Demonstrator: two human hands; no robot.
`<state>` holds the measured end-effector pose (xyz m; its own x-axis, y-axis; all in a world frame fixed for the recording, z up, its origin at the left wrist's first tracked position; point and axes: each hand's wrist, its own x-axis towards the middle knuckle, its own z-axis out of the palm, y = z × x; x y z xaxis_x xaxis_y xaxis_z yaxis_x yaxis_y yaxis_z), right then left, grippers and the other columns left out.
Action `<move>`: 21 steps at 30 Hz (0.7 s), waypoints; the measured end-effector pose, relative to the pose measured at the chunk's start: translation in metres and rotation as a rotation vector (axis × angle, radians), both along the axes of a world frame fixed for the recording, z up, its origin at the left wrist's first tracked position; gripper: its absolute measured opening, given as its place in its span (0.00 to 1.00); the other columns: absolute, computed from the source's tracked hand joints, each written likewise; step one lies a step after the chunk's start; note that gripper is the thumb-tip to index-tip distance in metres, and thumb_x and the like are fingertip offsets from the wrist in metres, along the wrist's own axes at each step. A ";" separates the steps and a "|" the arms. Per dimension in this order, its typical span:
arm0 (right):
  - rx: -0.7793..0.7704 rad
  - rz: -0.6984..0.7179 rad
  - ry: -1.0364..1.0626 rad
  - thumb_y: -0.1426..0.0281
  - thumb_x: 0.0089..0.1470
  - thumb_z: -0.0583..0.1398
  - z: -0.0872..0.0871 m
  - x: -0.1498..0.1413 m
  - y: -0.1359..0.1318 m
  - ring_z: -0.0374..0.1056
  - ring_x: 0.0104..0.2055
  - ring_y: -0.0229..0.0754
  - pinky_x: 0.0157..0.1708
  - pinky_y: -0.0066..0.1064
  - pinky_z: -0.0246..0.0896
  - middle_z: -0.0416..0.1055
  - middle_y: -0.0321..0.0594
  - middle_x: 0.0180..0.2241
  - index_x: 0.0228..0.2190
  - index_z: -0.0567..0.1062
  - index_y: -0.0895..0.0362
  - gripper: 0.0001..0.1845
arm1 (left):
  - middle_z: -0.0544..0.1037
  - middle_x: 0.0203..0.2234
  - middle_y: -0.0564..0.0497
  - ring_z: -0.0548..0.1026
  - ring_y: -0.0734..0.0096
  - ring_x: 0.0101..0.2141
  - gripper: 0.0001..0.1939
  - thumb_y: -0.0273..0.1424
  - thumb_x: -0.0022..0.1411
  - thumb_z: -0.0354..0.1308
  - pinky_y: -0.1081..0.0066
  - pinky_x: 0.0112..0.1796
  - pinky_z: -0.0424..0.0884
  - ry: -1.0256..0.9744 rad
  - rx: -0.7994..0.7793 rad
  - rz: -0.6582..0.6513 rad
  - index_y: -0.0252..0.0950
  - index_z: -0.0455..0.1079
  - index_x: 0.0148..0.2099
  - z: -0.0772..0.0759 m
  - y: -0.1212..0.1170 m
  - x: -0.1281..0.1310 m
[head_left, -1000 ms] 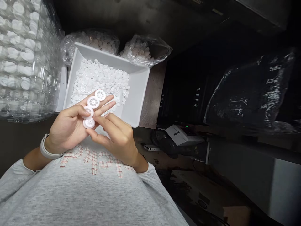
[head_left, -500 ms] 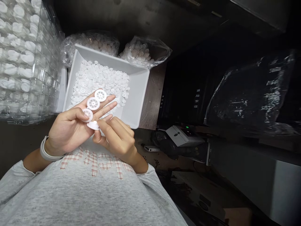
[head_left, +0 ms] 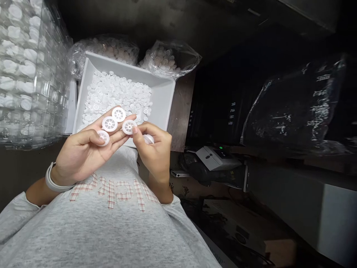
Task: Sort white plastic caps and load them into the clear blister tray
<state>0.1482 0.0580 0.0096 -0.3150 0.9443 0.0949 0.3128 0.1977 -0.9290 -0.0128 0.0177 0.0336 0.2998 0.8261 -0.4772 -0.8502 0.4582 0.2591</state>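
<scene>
My left hand lies palm up over my grey shirt. Three white spoked plastic wheels rest in a row along its fingers, and its thumb presses the nearest one. My right hand pinches a fourth white wheel at the tips of my left fingers and cups another small white part in its palm. Just beyond both hands stands a white tray heaped with several small white plastic parts.
Stacked clear blister trays holding white parts fill the left side. Two clear bags of parts lie behind the white tray. A grey device with a green light and black plastic bags are on the right.
My right hand lifted a wheel from near my left palm and carried it up and right to my left fingertips. The three wheels on my left fingers stayed put.
</scene>
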 end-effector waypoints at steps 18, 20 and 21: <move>-0.127 0.013 0.207 0.66 0.63 0.59 -0.002 0.014 -0.012 0.63 0.29 0.26 0.31 0.20 0.59 0.64 0.35 0.24 0.26 0.74 0.61 0.15 | 0.72 0.60 0.42 0.61 0.62 0.66 0.49 0.14 0.54 0.43 0.62 0.68 0.53 0.020 -0.011 0.013 0.26 0.29 0.76 0.005 0.002 -0.001; -0.174 0.026 0.266 0.66 0.62 0.60 -0.007 0.015 -0.012 0.61 0.26 0.24 0.27 0.18 0.57 0.63 0.34 0.23 0.26 0.74 0.61 0.15 | 0.71 0.61 0.42 0.63 0.61 0.65 0.48 0.14 0.55 0.43 0.62 0.67 0.57 0.026 -0.002 0.013 0.28 0.32 0.76 0.005 0.002 -0.001; -0.233 0.034 0.309 0.64 0.62 0.60 -0.010 0.015 -0.011 0.58 0.23 0.23 0.24 0.17 0.55 0.61 0.33 0.22 0.26 0.74 0.61 0.16 | 0.70 0.61 0.42 0.64 0.61 0.64 0.48 0.14 0.55 0.43 0.63 0.67 0.58 0.027 0.002 0.012 0.28 0.33 0.76 0.005 0.002 -0.001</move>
